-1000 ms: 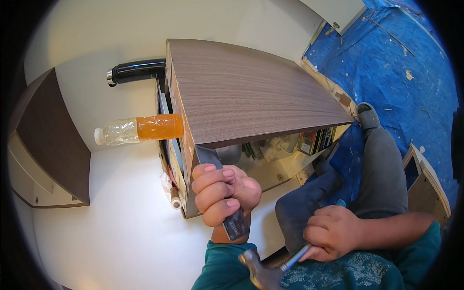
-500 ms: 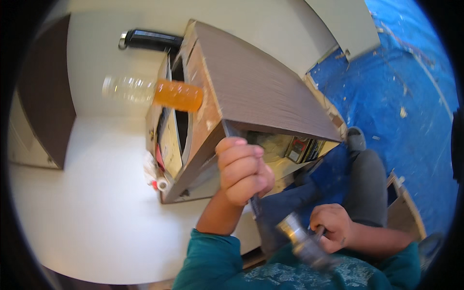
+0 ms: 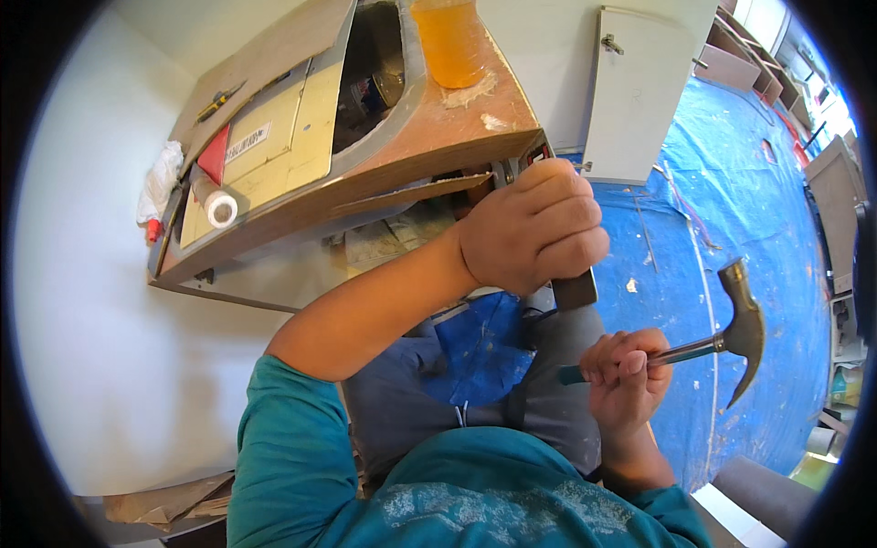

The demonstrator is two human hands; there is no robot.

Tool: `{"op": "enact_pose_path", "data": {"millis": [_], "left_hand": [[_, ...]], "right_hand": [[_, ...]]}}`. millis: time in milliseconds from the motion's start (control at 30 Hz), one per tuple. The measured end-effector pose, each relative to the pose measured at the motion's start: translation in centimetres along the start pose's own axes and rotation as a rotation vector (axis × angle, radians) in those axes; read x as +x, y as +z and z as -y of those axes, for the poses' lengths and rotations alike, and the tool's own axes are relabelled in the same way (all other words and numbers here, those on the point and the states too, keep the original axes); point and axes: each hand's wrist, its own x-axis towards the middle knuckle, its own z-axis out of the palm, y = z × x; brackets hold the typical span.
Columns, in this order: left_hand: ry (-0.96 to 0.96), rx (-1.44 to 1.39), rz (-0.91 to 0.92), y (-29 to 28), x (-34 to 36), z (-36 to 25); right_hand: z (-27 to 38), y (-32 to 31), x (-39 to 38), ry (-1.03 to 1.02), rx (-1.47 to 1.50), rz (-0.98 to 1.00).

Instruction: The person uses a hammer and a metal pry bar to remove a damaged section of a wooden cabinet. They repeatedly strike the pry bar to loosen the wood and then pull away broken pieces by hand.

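My left hand is closed in a fist around a dark flat metal bar, whose lower end sticks out below the fingers. That fist is by the front right corner of a brown wooden cabinet; whether the bar touches the wood is hidden. My right hand grips a claw hammer by its teal handle, with the metal head out to the right. A bottle of orange liquid stands on the cabinet, next to a cut-out opening.
On the cabinet's left side are a yellowish panel, a white roll, a plastic bag and a yellow-handled tool. A white door panel leans behind. Blue sheeting with debris covers the floor.
My view has turned, so the cabinet sits further up and left. The left fist with the bar appears at its right corner. The hammer's head has swung out to the right.
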Motion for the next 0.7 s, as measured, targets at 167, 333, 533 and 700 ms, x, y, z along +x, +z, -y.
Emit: {"op": "enact_pose_path", "data": {"millis": [167, 333, 533, 700], "left_hand": [[0.029, -0.047, -0.033, 0.0, -0.2, 0.1], [0.046, -0.137, -0.014, 1.3, -0.1, -2.1], [-0.094, -0.139, 0.086, 0.9, -3.3, -9.1], [-0.388, -0.152, 0.256, 0.9, -7.1, -13.9]], "right_hand": [[0.1, -2.6, -5.7, 0.150, -0.089, -0.165], [-0.3, -2.8, -9.2, 0.305, -0.078, -0.302], [-0.3, -1.9, -9.3, 0.373, -0.057, -0.259], [-1.3, -1.2, -8.9, 0.379, 0.031, -0.126]]}}
